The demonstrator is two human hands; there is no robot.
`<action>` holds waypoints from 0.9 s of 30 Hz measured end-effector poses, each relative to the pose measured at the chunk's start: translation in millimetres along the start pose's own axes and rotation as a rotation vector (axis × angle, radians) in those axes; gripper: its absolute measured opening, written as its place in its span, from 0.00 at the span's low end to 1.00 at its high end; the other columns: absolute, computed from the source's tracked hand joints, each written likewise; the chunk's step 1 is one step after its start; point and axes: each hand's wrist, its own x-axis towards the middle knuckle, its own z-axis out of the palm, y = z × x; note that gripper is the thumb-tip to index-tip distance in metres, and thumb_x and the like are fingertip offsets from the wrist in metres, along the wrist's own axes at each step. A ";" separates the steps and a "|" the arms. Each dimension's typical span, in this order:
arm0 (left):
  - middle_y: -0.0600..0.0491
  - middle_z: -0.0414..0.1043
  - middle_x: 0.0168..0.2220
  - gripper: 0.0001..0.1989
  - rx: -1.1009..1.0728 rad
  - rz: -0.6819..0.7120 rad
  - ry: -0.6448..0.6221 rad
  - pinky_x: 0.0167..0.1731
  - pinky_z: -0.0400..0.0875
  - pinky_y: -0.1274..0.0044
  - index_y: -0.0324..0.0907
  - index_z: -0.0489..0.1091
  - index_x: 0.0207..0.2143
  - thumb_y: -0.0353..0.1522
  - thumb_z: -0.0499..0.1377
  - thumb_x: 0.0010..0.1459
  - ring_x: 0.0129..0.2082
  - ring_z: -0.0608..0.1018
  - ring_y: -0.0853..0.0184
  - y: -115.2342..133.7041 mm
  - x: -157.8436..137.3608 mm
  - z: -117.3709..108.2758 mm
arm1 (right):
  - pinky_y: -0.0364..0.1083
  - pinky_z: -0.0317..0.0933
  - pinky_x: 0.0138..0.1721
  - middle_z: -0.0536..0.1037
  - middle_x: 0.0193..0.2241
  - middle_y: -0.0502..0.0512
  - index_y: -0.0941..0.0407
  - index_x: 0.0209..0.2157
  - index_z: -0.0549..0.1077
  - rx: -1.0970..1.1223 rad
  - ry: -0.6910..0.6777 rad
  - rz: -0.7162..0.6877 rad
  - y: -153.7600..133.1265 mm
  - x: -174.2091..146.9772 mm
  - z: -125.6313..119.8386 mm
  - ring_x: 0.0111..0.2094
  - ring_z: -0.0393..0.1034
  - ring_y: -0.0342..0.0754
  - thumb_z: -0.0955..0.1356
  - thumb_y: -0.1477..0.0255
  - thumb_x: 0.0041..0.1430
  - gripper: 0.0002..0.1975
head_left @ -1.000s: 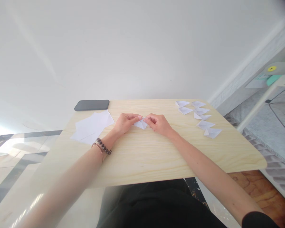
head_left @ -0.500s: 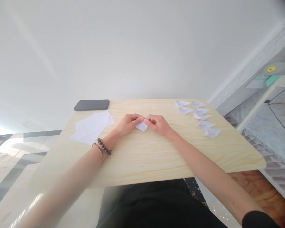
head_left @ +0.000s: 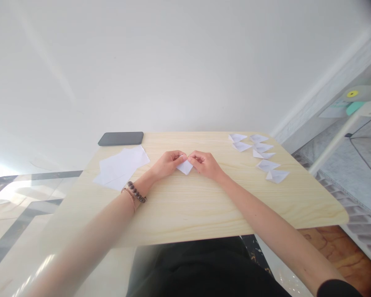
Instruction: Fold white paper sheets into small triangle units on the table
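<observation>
Between my two hands, at the middle of the table, is a small folded piece of white paper (head_left: 185,166). My left hand (head_left: 169,162) pinches its upper left side, thumb on top. On the upper right side, my right hand (head_left: 204,163) grips it between thumb and fingers. Both sets of fingertips nearly meet at the paper's top corner and hide that part. Several folded white paper boats (head_left: 267,165) lie in loose rows to the right. Left of my left hand is a spread of flat white paper sheets (head_left: 120,165).
A dark phone (head_left: 121,138) lies at the far left of the light wooden table (head_left: 185,210). Behind the table rises a white wall (head_left: 173,66). A white metal frame (head_left: 336,134) stands beyond the right edge.
My fingers have shifted slightly at the paper's top corner, and a little more of the paper shows. The whole view has moved slightly; the sheets and boats lie as before.
</observation>
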 end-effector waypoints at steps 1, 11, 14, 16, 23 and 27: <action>0.52 0.70 0.27 0.18 -0.024 -0.011 0.011 0.27 0.64 0.79 0.36 0.68 0.32 0.43 0.54 0.53 0.26 0.70 0.72 0.7 0.1 -0.5 | 0.38 0.51 0.20 0.63 0.15 0.45 0.58 0.25 0.66 0.016 -0.002 0.015 0.2 0.1 -0.5 0.17 0.56 0.37 0.60 0.64 0.55 0.12; 0.49 0.75 0.32 0.20 -0.193 -0.188 0.001 0.40 0.70 0.70 0.35 0.71 0.35 0.42 0.61 0.45 0.34 0.76 0.64 6.3 -3.1 -4.7 | 0.39 0.54 0.19 0.68 0.19 0.47 0.58 0.27 0.67 0.024 0.055 0.117 7.8 -1.4 -12.5 0.15 0.58 0.37 0.61 0.60 0.54 0.15; 0.50 0.75 0.30 0.20 -0.154 -0.199 0.053 0.39 0.70 0.70 0.36 0.72 0.33 0.43 0.62 0.43 0.33 0.76 0.64 4.6 -2.0 -4.3 | 0.39 0.57 0.20 0.69 0.19 0.48 0.58 0.27 0.68 0.048 0.040 0.126 8.8 -0.5 -11.3 0.17 0.61 0.38 0.62 0.60 0.53 0.15; 0.50 0.75 0.30 0.20 -0.136 -0.199 0.064 0.39 0.71 0.71 0.36 0.72 0.34 0.43 0.62 0.43 0.33 0.76 0.64 5.0 -1.7 -3.9 | 0.40 0.60 0.21 0.70 0.18 0.49 0.58 0.26 0.68 0.068 0.038 0.133 9.4 -0.4 -10.7 0.18 0.63 0.39 0.62 0.60 0.53 0.14; 0.51 0.75 0.29 0.21 -0.017 -0.191 0.041 0.33 0.71 0.74 0.37 0.71 0.36 0.41 0.64 0.41 0.30 0.76 0.65 7.0 -1.6 -2.5 | 0.41 0.61 0.24 0.74 0.21 0.51 0.58 0.26 0.68 0.089 0.041 0.148 7.4 -2.4 -6.9 0.19 0.66 0.40 0.62 0.61 0.53 0.14; 0.51 0.75 0.28 0.19 -0.014 -0.189 0.035 0.31 0.70 0.75 0.37 0.70 0.35 0.39 0.64 0.41 0.28 0.76 0.67 6.1 -1.1 -2.2 | 0.40 0.59 0.24 0.71 0.18 0.49 0.58 0.23 0.67 0.068 0.024 0.156 7.2 -0.7 -4.8 0.18 0.65 0.40 0.61 0.63 0.54 0.14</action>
